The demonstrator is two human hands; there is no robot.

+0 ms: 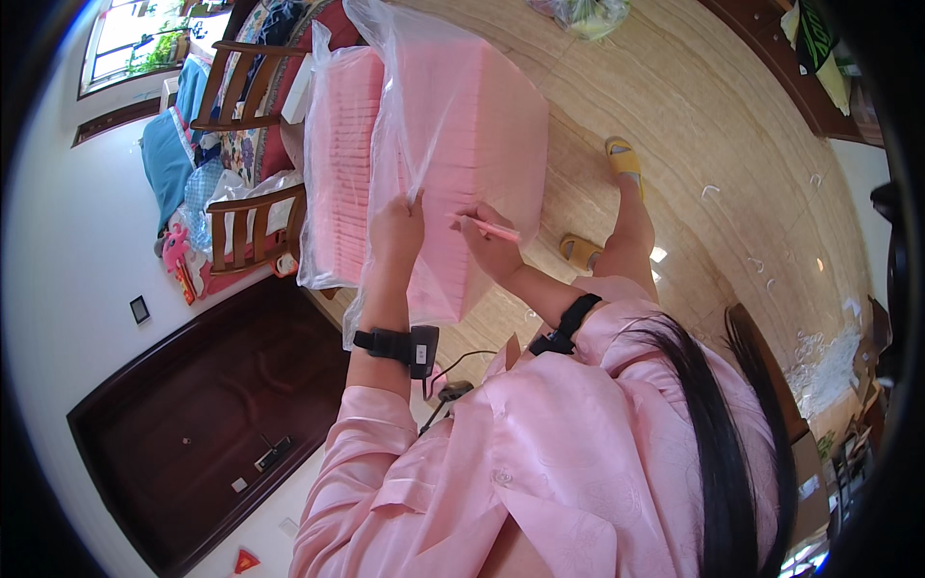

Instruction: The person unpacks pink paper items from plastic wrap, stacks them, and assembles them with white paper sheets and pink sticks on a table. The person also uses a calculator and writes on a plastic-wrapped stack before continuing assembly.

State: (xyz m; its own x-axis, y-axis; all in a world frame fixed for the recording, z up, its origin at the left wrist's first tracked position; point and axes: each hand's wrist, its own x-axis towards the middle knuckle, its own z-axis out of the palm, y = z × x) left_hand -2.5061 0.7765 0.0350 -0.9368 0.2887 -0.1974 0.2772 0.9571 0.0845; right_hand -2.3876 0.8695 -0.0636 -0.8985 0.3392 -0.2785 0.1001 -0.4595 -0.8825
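A large block of stacked pink slabs [424,125] stands in front of me, with ridged layers along its left part. A clear plastic bag [371,29] covers it loosely. My left hand [397,231] is closed, pinching a fold of the clear plastic near the middle of the block. Close to its right, my right hand [493,252] wraps round a slim pink pen-like stick [498,230], resting near the block's ridged edge. Black bands with small devices sit on both of my forearms.
Wooden chairs [255,226] holding cloths and a pink toy [175,249] stand to the left. A dark door [183,424] is at the lower left. White scraps [827,371] lie on the tiled floor to the right. A bag [590,14] rests at the top.
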